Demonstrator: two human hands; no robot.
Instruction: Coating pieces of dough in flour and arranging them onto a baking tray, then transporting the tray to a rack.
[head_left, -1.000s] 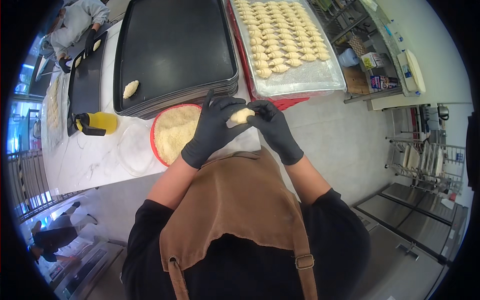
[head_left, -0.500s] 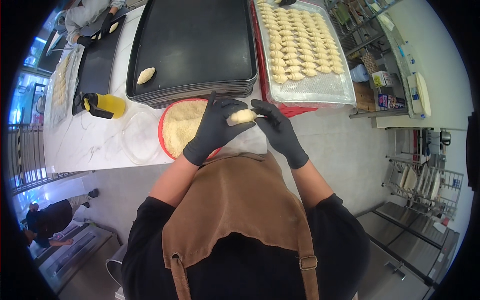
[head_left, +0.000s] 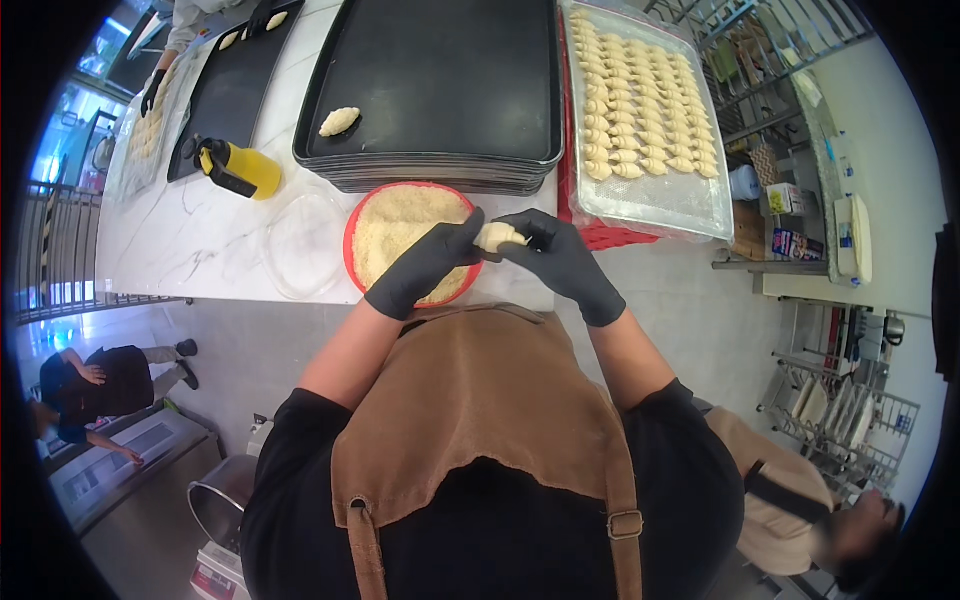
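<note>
A small unbaked croissant-shaped roll of pale dough (head_left: 502, 237) is held between both black-gloved hands, above the right edge of a red bowl (head_left: 350, 255). My left hand (head_left: 432, 262) has its thumb and fingers closed on the roll's left end. From the other side my right hand (head_left: 560, 262) pinches its right end. Pale, crumbly topping (head_left: 385, 235) fills the bowl below my left hand. One coated-looking roll (head_left: 340, 122) lies near the front left corner of a stack of black baking trays (head_left: 440, 120).
On the right, a perforated tray (head_left: 660, 205) bears rows of shaped rolls above a red crate (head_left: 618, 237). A yellow spray bottle (head_left: 252, 172) and a clear lid (head_left: 300, 250) lie left of the bowl. A co-worker's gloved hand (head_left: 153, 95) is far left. Another person (head_left: 790, 490) stands behind right.
The roll has turned, and my hands have come closer together around it. The view has shifted slightly. A person has appeared at the lower right, and the far-left co-worker's hands have moved apart.
</note>
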